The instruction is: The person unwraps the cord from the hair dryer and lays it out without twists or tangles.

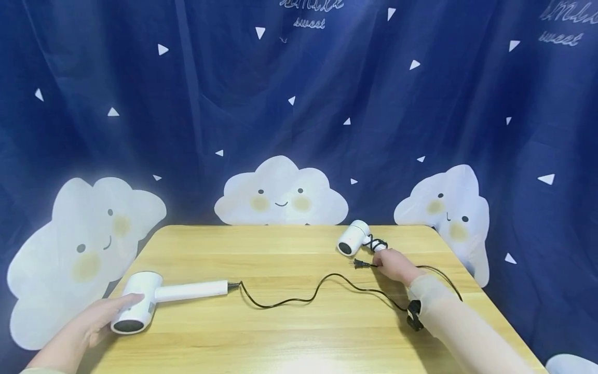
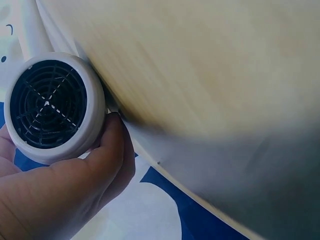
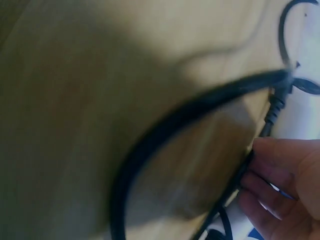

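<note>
A white hair dryer [image 1: 191, 292] lies at the table's left, its handle pointing right and a black cord leaving the handle's end. My left hand [image 1: 100, 317] grips its barrel, with the thumb on top in the head view. The dark round grille [image 2: 48, 104] of that barrel faces the left wrist camera. Near the far right edge is a smaller white hair dryer [image 1: 353, 238], black cord wound about its handle. My right hand [image 1: 396, 265] holds the handle's end, fingertips against the cord [image 3: 232, 185]. The handle's end is hidden by the hand.
The long black cord [image 1: 289, 299] snakes across the wooden table [image 1: 261, 343] toward the right forearm. A black plug [image 1: 361, 264] lies just left of the right hand. Behind the table hangs a blue curtain [image 1: 299, 130] with clouds.
</note>
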The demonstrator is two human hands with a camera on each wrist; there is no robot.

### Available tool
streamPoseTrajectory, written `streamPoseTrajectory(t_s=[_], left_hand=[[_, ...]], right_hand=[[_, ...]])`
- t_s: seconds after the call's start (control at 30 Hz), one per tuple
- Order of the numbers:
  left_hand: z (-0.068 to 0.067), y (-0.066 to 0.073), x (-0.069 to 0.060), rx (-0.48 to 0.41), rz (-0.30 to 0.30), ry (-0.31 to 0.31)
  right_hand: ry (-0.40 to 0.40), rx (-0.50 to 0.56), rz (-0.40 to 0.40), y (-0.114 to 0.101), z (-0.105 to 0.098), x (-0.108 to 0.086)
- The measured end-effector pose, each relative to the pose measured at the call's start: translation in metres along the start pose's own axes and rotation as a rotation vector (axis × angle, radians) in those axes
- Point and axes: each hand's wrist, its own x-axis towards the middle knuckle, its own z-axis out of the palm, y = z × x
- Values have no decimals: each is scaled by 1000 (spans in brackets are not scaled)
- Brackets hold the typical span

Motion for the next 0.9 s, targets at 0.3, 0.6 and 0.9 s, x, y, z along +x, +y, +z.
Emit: streamPoseTrajectory(t_s=[0.3,0.6,0.9], left_hand=[[2,-1,1,2,-7,12],[0,2,-1,-6,-16,8],[-4,3,-6,9,-20,21]], right_hand=[[31,-56,-30,-10,4,-3],[89,-36,-172,-6,-17,-13],[117,22,-214,-1,-43,-20]])
